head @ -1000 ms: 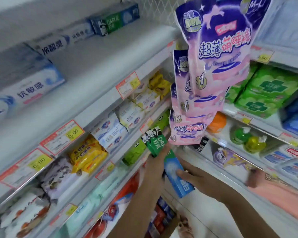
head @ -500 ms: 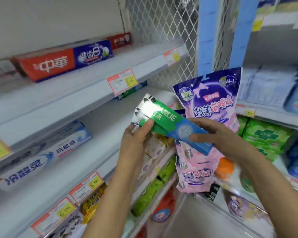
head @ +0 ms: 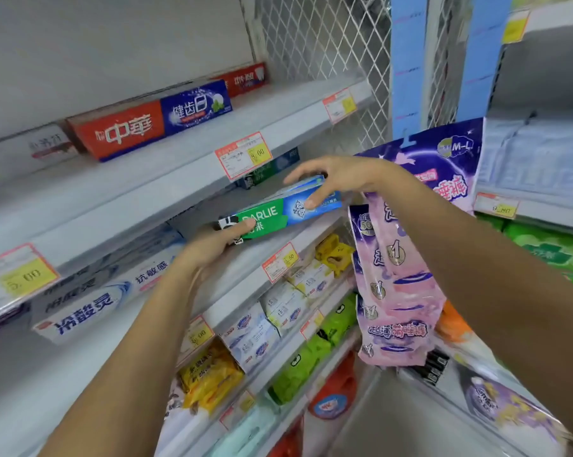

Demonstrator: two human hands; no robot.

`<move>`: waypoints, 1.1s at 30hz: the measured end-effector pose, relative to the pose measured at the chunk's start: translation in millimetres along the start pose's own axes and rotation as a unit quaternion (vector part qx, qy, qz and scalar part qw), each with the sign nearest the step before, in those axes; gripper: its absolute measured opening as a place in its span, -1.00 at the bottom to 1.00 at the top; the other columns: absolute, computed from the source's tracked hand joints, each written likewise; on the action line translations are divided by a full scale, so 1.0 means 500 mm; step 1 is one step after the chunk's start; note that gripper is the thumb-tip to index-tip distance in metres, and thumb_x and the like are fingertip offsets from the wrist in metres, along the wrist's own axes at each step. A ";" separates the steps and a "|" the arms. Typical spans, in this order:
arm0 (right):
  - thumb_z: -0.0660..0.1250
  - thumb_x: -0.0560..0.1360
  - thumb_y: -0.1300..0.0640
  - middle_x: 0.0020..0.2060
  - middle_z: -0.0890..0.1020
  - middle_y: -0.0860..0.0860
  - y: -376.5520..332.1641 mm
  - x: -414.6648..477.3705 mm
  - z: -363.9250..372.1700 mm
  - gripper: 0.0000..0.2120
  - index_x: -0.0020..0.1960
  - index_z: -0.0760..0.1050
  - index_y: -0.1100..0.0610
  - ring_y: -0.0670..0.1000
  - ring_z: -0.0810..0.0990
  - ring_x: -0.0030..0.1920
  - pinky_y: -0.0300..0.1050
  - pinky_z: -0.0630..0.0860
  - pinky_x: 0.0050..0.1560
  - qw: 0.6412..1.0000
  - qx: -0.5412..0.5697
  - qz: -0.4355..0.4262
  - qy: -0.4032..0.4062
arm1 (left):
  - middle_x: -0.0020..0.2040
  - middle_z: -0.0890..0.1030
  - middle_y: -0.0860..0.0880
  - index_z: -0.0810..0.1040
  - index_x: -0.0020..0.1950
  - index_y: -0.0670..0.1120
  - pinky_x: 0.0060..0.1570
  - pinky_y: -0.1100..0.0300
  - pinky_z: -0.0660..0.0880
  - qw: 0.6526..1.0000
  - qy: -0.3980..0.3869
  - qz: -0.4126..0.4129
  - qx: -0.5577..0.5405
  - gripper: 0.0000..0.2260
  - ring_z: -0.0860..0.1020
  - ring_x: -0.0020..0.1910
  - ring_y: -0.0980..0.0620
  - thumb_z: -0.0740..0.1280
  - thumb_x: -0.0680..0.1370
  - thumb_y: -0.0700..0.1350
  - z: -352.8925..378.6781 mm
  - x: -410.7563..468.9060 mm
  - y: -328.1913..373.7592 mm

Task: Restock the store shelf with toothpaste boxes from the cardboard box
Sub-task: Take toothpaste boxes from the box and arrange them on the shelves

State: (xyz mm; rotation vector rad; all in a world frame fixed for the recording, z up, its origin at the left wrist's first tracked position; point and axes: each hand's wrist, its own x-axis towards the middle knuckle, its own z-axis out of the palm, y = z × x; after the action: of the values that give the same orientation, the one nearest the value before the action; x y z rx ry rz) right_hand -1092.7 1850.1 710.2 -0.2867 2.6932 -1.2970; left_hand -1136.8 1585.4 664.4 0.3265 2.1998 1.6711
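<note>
Two hands, left hand [head: 209, 247] and right hand [head: 339, 178], fingers gripped round the toothpaste box [head: 272, 216], its ends half hidden

Left hand [head: 212, 247]: fingers hidden behind Darlie box [head: 267, 216]. Rear green box [head: 280, 167] partly covered by price tag [head: 244, 155]; tag's fine print illegible.

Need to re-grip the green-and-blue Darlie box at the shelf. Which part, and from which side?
Likely best by the two short ends, from the aisle side: the Darlie box runs lengthwise along the shelf, long face toward you. The left hand holds its black-and-green end, the right hand its blue end.
</note>
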 end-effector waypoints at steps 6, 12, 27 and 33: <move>0.51 0.34 0.25 0.40 0.35 -0.07 -0.014 0.090 -0.009 -0.34 0.38 0.40 0.00 -0.04 0.29 0.39 -0.20 0.27 0.28 0.992 -0.116 0.006 -0.053 | -0.10 0.65 -0.08 0.54 0.01 -0.12 -0.16 0.10 0.52 0.983 0.105 0.007 0.153 -0.54 0.60 -0.18 -0.04 0.56 0.28 0.11 0.011 0.023 -0.026; 0.51 0.36 0.19 0.40 0.39 0.02 0.037 0.159 0.011 -0.31 0.42 0.34 0.00 0.05 0.39 0.34 -0.16 0.39 0.24 0.988 -0.152 0.021 0.032 | 0.03 0.56 -0.08 0.29 0.23 -0.19 -0.15 0.10 0.55 0.955 0.185 -0.024 0.229 -0.30 0.58 -0.12 -0.01 0.52 0.32 0.17 0.030 0.066 -0.037; 0.09 0.57 0.09 -0.02 0.60 0.21 0.180 0.179 0.122 -0.66 0.11 0.54 0.26 0.21 0.56 -0.02 0.07 0.41 0.05 0.858 -0.226 -0.003 0.462 | 0.33 0.45 -0.18 0.22 0.43 -0.27 0.27 0.00 0.41 0.931 0.240 -0.054 0.270 -0.04 0.45 0.27 -0.17 0.33 0.32 0.41 0.108 0.305 -0.008; 0.06 0.55 0.09 -0.06 0.61 0.15 0.192 0.190 0.124 -0.67 0.09 0.53 0.20 0.17 0.55 -0.04 0.02 0.37 0.03 0.847 -0.231 0.000 0.478 | 0.42 0.36 -0.19 0.11 0.49 -0.26 0.36 -0.02 0.31 0.918 0.258 -0.060 0.296 -0.03 0.35 0.38 -0.18 0.29 0.37 0.40 0.119 0.364 0.000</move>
State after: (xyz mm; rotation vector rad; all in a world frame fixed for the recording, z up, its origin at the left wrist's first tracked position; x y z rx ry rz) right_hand -1182.9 1839.8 592.6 0.4680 3.8187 -0.8752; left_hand -1277.5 1709.0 624.3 -0.1299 3.0276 1.0642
